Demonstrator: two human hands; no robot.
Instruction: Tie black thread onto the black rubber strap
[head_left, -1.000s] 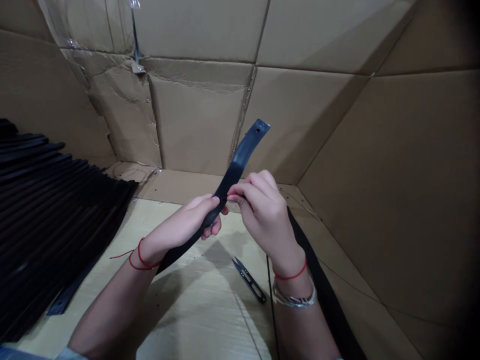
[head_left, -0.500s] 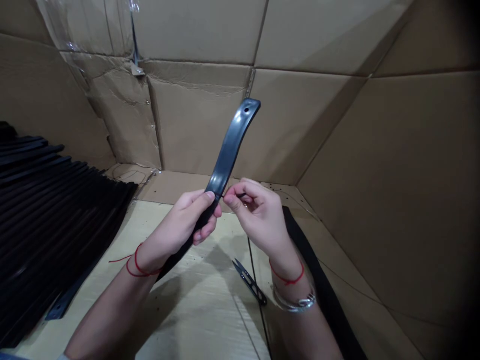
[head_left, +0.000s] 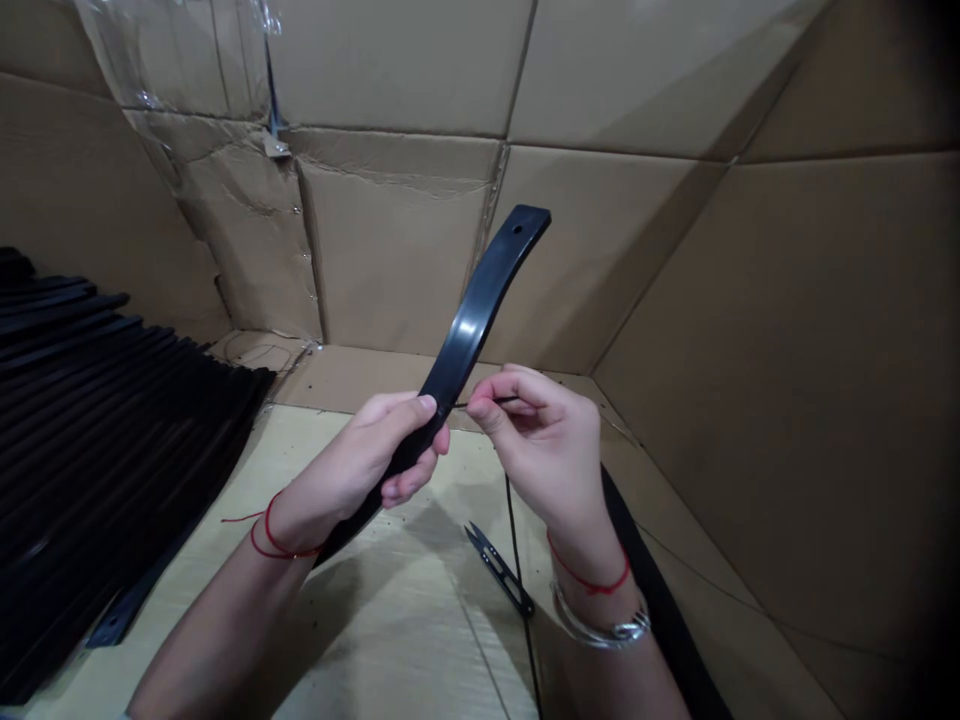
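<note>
The black strap angled up toward the frame's centre from the firm, closed grip of the left hand, while the right hand held a thin dark thread in a narrow pinch at the strap's edge, above thread snips on the pale surface.

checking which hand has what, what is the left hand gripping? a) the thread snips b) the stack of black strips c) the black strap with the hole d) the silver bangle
C, the left hand is closed around the black strap, while the right hand pinches a thin black thread and the thread snips lie apart on the wooden tabletop.
</note>
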